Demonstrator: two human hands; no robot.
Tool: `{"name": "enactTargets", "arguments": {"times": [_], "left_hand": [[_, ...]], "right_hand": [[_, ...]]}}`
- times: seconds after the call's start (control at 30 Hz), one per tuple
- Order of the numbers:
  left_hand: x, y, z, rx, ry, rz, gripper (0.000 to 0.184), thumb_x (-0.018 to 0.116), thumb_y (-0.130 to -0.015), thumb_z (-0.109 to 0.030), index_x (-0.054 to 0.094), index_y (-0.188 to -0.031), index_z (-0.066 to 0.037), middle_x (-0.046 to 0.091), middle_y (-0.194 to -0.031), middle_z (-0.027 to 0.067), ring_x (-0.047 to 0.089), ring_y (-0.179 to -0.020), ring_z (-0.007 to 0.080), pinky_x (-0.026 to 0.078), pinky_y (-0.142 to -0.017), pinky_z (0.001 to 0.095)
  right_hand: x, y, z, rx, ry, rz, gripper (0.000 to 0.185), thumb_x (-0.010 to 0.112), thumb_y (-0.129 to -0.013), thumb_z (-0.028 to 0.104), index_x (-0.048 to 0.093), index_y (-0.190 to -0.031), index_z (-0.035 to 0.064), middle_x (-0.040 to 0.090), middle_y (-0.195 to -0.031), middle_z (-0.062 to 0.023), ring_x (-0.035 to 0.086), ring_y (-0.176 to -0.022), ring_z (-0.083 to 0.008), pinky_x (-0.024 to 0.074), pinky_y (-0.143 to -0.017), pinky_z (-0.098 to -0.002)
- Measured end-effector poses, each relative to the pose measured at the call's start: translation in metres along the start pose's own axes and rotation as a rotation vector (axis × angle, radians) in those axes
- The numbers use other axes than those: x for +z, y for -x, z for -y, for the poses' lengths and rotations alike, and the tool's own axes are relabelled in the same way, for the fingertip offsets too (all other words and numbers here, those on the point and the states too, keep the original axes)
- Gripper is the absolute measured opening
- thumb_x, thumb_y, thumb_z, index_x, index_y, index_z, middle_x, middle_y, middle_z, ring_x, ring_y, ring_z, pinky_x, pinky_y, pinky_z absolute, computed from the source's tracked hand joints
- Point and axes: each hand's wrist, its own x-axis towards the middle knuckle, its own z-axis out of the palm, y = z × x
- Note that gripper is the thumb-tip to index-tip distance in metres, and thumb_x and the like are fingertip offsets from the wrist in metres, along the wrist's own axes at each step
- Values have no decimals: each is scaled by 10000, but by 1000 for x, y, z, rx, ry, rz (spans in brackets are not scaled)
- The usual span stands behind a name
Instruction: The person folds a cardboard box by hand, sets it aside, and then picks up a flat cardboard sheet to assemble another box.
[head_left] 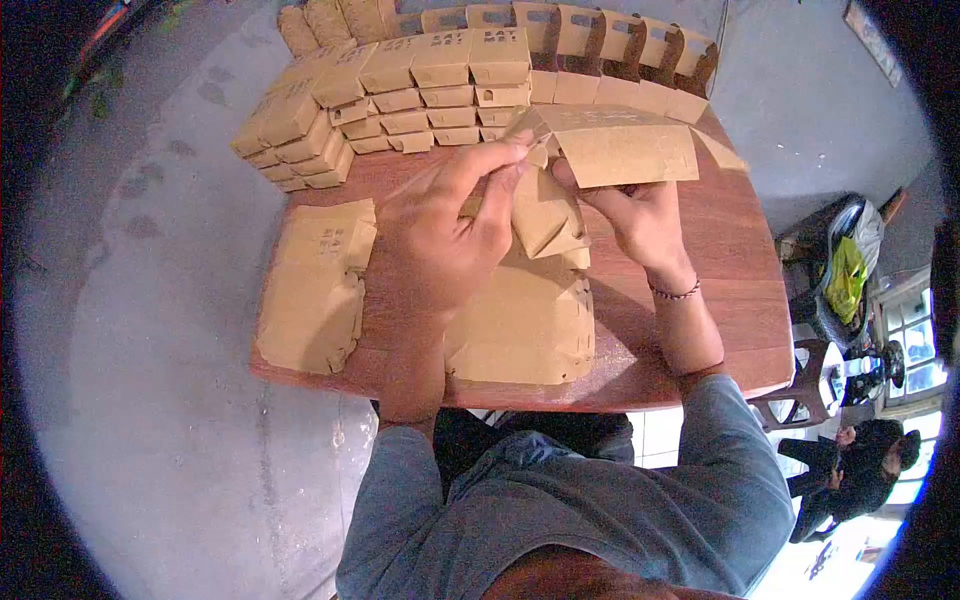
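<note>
A partly folded brown cardboard box is held up above the table between my two hands. My left hand pinches a flap at its left side, thumb and forefinger pressed together. From below and the right, my right hand grips the box, with some fingers hidden behind the card. Under my hands lies a stack of flat box blanks. Another pile of flat printed blanks sits to the left, near the table's front edge.
Folded boxes printed "EAT ME!" are stacked in several rows at the back left. Open-topped boxes with cut-out windows line the back edge of the wooden table. At far right are a stool, a bin with bags and another person.
</note>
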Motion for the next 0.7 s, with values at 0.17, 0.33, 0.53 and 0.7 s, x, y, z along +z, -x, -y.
{"name": "enactTargets", "arguments": {"times": [0.17, 0.33, 0.53, 0.7], "left_hand": [[0, -2, 10, 135, 53, 24, 163, 656, -813, 24, 655, -957, -52, 717, -1008, 111, 715, -869, 262, 572, -741, 343], [-12, -7, 13, 292, -24, 202, 207, 679, -758, 2, 664, -952, -71, 688, -1021, 92, 693, -823, 248, 563, -706, 354], [-19, -7, 3, 284, -1, 288, 200, 688, -741, 52, 668, -907, -57, 696, -998, 133, 689, -854, 275, 556, -727, 345], [-22, -4, 5, 299, 12, 273, 187, 700, -717, 46, 682, -876, -49, 693, -990, 121, 686, -852, 273, 555, -724, 340]], "right_hand": [[-4, 0, 6, 20, 28, 60, 308, 687, -790, 2, 653, -1096, 2, 688, -1042, -85, 639, -991, -185, 509, -871, -340], [-3, -1, 10, 90, -147, 121, 287, 650, -816, 15, 638, -1101, -25, 670, -1067, -96, 621, -985, -175, 488, -865, -310], [-1, 2, 17, 165, -246, 166, 272, 637, -827, 51, 640, -1082, -45, 673, -1034, -93, 613, -956, -166, 477, -840, -295], [4, 4, 20, 193, -286, 164, 258, 642, -829, 52, 649, -1075, -27, 676, -1027, -83, 613, -951, -158, 470, -856, -291]]}}
